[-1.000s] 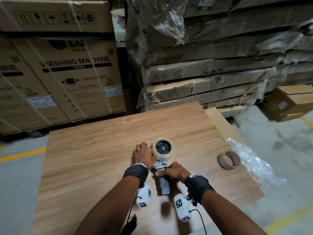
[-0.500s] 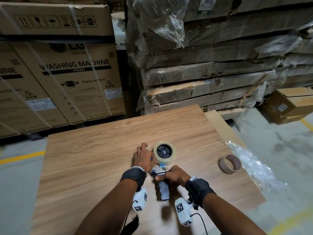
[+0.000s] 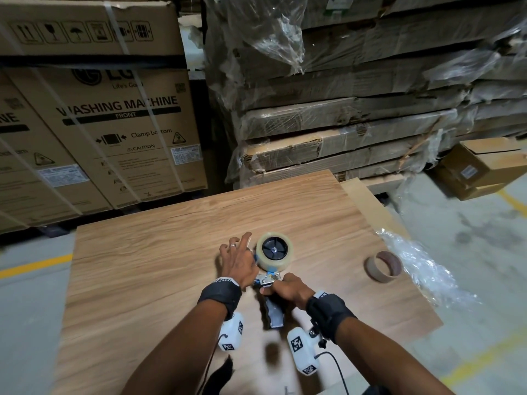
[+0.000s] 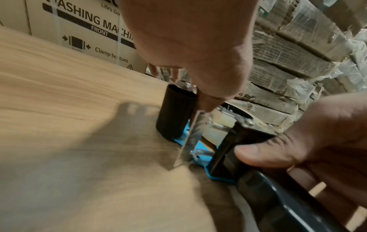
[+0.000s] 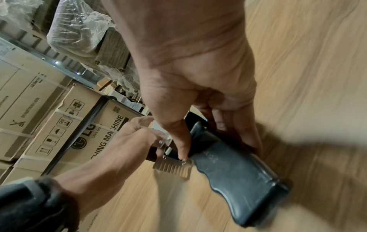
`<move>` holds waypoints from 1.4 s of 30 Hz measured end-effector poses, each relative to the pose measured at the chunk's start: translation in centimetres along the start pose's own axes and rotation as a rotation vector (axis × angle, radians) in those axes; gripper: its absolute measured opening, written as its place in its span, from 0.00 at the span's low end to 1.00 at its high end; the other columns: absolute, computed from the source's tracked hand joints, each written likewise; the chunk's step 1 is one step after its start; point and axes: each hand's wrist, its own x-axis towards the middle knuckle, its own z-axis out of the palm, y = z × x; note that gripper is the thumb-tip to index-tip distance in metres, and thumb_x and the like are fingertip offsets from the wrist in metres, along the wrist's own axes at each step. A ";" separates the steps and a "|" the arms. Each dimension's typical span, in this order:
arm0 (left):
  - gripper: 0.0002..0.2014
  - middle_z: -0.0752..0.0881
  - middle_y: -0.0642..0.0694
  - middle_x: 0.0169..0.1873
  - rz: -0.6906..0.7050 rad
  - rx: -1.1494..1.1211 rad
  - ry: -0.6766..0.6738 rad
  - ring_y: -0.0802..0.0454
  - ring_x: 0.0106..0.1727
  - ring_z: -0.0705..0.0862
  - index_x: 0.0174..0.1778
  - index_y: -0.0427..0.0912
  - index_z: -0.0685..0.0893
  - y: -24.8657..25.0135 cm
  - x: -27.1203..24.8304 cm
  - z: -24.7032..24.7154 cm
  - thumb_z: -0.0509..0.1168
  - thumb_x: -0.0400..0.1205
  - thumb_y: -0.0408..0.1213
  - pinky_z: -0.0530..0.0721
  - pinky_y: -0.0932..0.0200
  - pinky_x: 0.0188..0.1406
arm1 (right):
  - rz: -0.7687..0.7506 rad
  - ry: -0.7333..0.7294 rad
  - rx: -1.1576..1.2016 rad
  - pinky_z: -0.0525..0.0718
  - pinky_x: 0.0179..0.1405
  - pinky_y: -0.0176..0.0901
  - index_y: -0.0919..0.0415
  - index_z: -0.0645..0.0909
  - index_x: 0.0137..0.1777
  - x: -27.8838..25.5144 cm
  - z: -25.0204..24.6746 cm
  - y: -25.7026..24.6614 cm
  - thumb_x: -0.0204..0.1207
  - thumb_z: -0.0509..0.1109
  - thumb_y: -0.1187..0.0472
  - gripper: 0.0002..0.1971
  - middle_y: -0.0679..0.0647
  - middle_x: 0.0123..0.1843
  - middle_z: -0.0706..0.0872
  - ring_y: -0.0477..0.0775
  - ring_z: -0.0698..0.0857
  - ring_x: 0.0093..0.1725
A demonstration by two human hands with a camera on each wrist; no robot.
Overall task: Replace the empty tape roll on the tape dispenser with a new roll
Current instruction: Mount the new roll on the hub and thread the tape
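Right hand [image 3: 288, 289] grip curls round tape dispenser [image 3: 274, 309] handle; new roll [image 3: 274, 251] beyond it, left hand [image 3: 238, 262] fingers spread beside.

The left hand [image 3: 238, 262] is covering the dispenser [image 3: 274, 306] front, so the tape end is staying out of sight from the head view. In the left wrist view its palm is blocking most of the new roll [image 3: 275, 251], and the counter [image 4: 59, 109] is smearing with blur. The right hand [image 5: 198, 87] is hiding the top of the handle, whose lower end is blurring. The empty core [image 3: 383, 266] is looking too small for any detail.
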 end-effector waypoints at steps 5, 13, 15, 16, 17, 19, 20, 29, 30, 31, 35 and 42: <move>0.05 0.58 0.54 0.87 0.088 0.042 -0.028 0.39 0.79 0.65 0.32 0.53 0.81 -0.4 -0.4 -0.4 0.65 0.74 0.42 0.67 0.38 0.71 | -0.017 -0.031 0.054 0.79 0.37 0.43 0.63 0.85 0.56 -0.2 0.6 -0.1 0.47 0.81 0.42 0.37 0.60 0.57 0.89 0.58 0.85 0.50; 0.05 0.60 0.52 0.87 0.199 0.039 -0.020 0.37 0.77 0.66 0.34 0.51 0.82 -1.3 -1.7 -0.6 0.64 0.70 0.36 0.68 0.38 0.65 | -0.040 -0.009 0.047 0.78 0.34 0.40 0.62 0.87 0.50 -0.6 0.8 0.1 0.50 0.83 0.43 0.31 0.57 0.51 0.89 0.55 0.84 0.47; 0.05 0.62 0.53 0.86 0.213 0.038 -0.006 0.37 0.75 0.69 0.26 0.50 0.79 -1.6 -1.9 -0.2 0.62 0.67 0.37 0.69 0.39 0.61 | -0.041 -0.009 0.052 0.77 0.32 0.39 0.60 0.86 0.47 -0.8 0.8 0.1 0.57 0.84 0.47 0.23 0.56 0.49 0.88 0.55 0.84 0.46; 0.06 0.64 0.53 0.86 0.225 0.043 0.003 0.37 0.73 0.70 0.23 0.49 0.80 -1.8 -2.0 0.0 0.61 0.65 0.37 0.69 0.40 0.59 | -0.041 -0.004 0.057 0.78 0.32 0.40 0.60 0.85 0.49 -0.8 0.8 0.2 0.58 0.84 0.47 0.24 0.56 0.50 0.88 0.55 0.85 0.47; 0.07 0.65 0.53 0.85 0.234 0.042 0.014 0.38 0.72 0.71 0.23 0.47 0.83 -2.0 -2.2 0.3 0.61 0.64 0.37 0.69 0.41 0.58 | -0.033 0.005 0.054 0.79 0.32 0.41 0.62 0.85 0.52 -0.8 0.8 0.2 0.55 0.83 0.46 0.29 0.57 0.52 0.89 0.57 0.87 0.49; 0.09 0.67 0.52 0.84 0.220 0.021 0.036 0.38 0.71 0.72 0.32 0.44 0.89 -2.8 -2.8 0.7 0.63 0.64 0.36 0.69 0.40 0.58 | -0.023 0.009 0.057 0.84 0.32 0.43 0.66 0.84 0.59 -0.7 0.8 0.3 0.49 0.83 0.43 0.39 0.61 0.57 0.91 0.60 0.91 0.53; 0.11 0.67 0.52 0.84 0.196 0.008 0.040 0.38 0.71 0.71 0.37 0.44 0.90 -3.4 -3.1 0.9 0.64 0.65 0.36 0.69 0.40 0.58 | -0.026 0.004 0.059 0.85 0.31 0.43 0.67 0.84 0.60 -0.6 0.8 0.3 0.49 0.83 0.43 0.40 0.62 0.57 0.91 0.60 0.92 0.52; 0.19 0.78 0.56 0.77 0.172 -0.084 0.102 0.38 0.72 0.74 0.50 0.47 0.93 -5.0 -4.2 0.6 0.67 0.65 0.30 0.65 0.41 0.60 | -0.033 -0.039 -0.034 0.83 0.22 0.41 0.69 0.86 0.61 -0.1 0.6 0.3 0.57 0.83 0.43 0.37 0.61 0.50 0.90 0.59 0.88 0.39; 0.19 0.78 0.56 0.77 0.179 -0.072 0.093 0.38 0.73 0.73 0.51 0.45 0.93 -5.0 -4.1 0.4 0.66 0.66 0.30 0.64 0.41 0.60 | -0.036 -0.040 -0.045 0.85 0.23 0.42 0.69 0.86 0.61 -0.1 0.6 0.4 0.59 0.83 0.44 0.35 0.63 0.52 0.91 0.61 0.90 0.41; 0.20 0.78 0.57 0.77 0.180 -0.052 0.077 0.39 0.74 0.72 0.53 0.44 0.92 -5.2 -4.0 0.1 0.65 0.67 0.31 0.61 0.42 0.61 | -0.034 -0.041 -0.050 0.87 0.25 0.45 0.68 0.86 0.61 -0.2 0.5 0.3 0.60 0.83 0.44 0.35 0.64 0.55 0.92 0.63 0.91 0.44; 0.33 0.87 0.57 0.64 0.190 0.019 0.021 0.45 0.74 0.69 0.73 0.52 0.81 -6.2 -3.3 -0.3 0.63 0.68 0.34 0.60 0.48 0.60 | -0.046 -0.033 -0.075 0.89 0.30 0.48 0.68 0.85 0.61 -0.5 0.4 0.2 0.62 0.83 0.44 0.33 0.65 0.58 0.91 0.63 0.92 0.49; 0.34 0.90 0.52 0.56 0.242 0.012 -0.001 0.45 0.64 0.76 0.78 0.46 0.77 -6.5 -2.6 -0.5 0.65 0.71 0.37 0.73 0.48 0.59 | -0.186 0.197 -0.436 0.81 0.37 0.43 0.59 0.87 0.52 -3.1 0.0 -0.9 0.62 0.84 0.36 0.30 0.59 0.52 0.90 0.59 0.89 0.49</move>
